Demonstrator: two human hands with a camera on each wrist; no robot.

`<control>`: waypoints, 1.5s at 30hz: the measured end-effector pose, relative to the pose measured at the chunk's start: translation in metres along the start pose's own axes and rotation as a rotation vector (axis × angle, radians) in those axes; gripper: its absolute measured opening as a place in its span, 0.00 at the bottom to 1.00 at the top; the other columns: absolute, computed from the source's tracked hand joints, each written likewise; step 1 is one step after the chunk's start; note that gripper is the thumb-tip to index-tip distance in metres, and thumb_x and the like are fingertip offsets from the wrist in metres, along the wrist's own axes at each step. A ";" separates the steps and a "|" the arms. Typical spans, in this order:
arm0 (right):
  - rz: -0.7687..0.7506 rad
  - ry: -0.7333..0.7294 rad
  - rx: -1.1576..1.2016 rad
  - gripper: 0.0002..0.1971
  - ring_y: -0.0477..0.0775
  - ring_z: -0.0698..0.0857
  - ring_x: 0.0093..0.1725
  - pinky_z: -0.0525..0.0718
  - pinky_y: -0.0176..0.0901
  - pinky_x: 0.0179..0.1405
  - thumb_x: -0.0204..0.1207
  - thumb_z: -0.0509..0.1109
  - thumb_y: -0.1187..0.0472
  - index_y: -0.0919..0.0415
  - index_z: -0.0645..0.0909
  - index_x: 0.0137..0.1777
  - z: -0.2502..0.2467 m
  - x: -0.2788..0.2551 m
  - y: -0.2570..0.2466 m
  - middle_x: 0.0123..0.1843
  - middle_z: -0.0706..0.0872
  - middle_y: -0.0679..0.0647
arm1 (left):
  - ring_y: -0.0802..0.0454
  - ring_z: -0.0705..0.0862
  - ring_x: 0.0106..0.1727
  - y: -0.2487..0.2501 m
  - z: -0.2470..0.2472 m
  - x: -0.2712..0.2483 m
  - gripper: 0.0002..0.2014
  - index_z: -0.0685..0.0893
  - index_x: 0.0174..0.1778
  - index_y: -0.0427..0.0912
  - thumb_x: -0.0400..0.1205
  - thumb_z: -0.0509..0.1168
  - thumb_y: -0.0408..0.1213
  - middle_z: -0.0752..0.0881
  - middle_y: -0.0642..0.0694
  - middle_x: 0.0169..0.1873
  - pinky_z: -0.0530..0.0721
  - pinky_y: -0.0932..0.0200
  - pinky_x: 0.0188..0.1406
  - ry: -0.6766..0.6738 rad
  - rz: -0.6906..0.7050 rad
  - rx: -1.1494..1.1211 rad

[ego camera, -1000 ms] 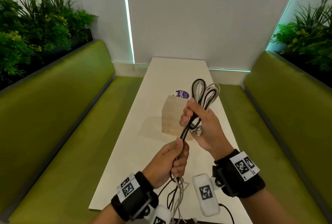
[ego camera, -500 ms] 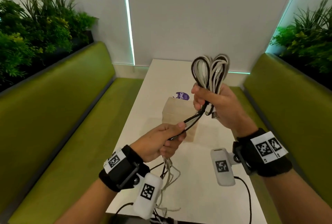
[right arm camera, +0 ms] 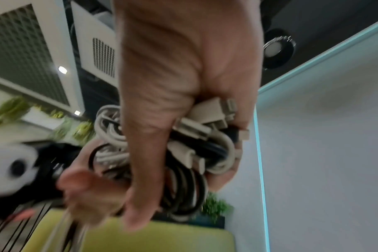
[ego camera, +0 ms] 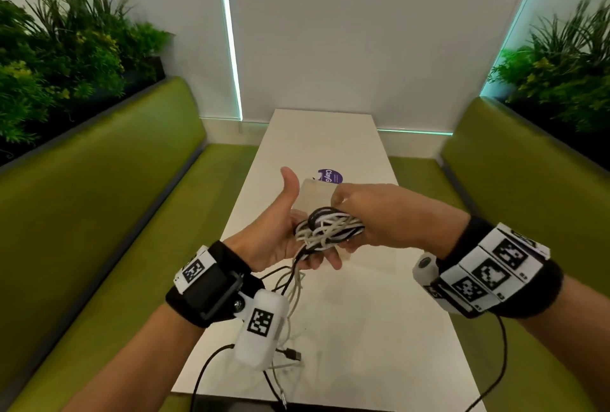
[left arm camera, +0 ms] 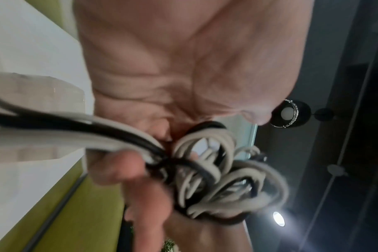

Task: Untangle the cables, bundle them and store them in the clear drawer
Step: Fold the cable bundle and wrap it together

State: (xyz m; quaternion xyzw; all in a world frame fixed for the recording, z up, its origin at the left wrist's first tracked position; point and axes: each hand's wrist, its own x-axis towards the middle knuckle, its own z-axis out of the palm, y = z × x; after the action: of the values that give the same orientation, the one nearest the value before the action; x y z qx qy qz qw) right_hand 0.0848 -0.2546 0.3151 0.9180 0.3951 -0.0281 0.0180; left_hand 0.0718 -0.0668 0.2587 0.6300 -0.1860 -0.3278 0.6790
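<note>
A looped bundle of black and white cables (ego camera: 330,228) hangs above the white table (ego camera: 379,329). My right hand (ego camera: 373,217) grips it from the right; in the right wrist view several plugs of the bundle (right arm camera: 205,136) stick out of that fist. My left hand (ego camera: 297,233) lies palm up under the bundle, thumb raised, its fingers (left arm camera: 119,167) curled round the strands. Loose cable tails (ego camera: 290,283) drop from it to the table and end in a black plug (ego camera: 293,354). Behind the hands stands the clear drawer (ego camera: 315,192), mostly hidden.
A purple sticker (ego camera: 330,175) lies on the table beyond the drawer. Green benches (ego camera: 115,213) flank the narrow table on both sides, with plants (ego camera: 66,58) behind them. A white wall closes the far end.
My right hand has brought the looped bundle down from head height into my left palm. The left hand has turned palm up, thumb raised. Both hands sit closer together.
</note>
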 end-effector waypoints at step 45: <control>0.269 0.514 0.773 0.08 0.46 0.85 0.29 0.83 0.38 0.33 0.73 0.73 0.50 0.51 0.81 0.37 0.007 0.010 -0.010 0.33 0.89 0.52 | 0.46 0.87 0.54 0.007 0.035 0.023 0.15 0.81 0.49 0.38 0.88 0.51 0.42 0.89 0.41 0.46 0.83 0.48 0.62 0.803 0.757 -0.340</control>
State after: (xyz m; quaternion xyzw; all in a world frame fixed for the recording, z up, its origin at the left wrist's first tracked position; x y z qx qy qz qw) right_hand 0.0841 -0.2411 0.3075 0.8777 0.2252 0.0574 -0.4191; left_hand 0.0665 -0.1086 0.2662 0.4767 -0.0710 0.1777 0.8580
